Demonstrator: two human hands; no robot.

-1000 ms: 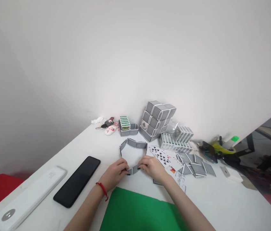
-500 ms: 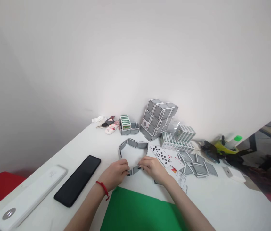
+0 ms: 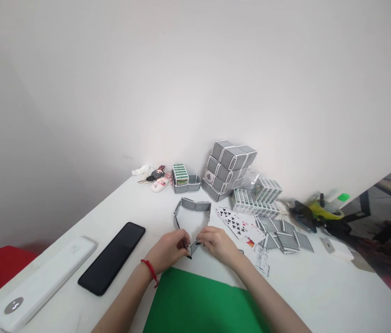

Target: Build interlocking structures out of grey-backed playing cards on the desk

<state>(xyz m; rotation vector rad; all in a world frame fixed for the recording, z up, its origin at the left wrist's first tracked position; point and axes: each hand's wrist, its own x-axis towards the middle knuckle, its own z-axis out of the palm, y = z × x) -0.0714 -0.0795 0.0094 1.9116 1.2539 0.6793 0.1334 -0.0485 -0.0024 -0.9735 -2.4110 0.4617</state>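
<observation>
Far left, lower frame: white flat device (image 3: 39, 282) lying along the table (image 3: 320, 296) edge, black phone (image 3: 112, 258) just right of it. Centre, lower frame: my left hand (image 3: 166, 249), red string at the wrist, fingers pinched shut on the near end of the folded-card loop (image 3: 192, 216). My right hand (image 3: 218, 244) is pinched on the same end from the other side, fingertips of both almost touching. The loop stands on edge on the table, open middle, far side toward the wall. Green sheet (image 3: 198, 305) sits under my forearms at the bottom. Behind the loop: small card box (image 3: 185, 179), then the stacked card block (image 3: 228, 169). Right of centre: face-up cards (image 3: 237, 224) fanned out, loose folded pieces (image 3: 280, 237) beside them.
</observation>
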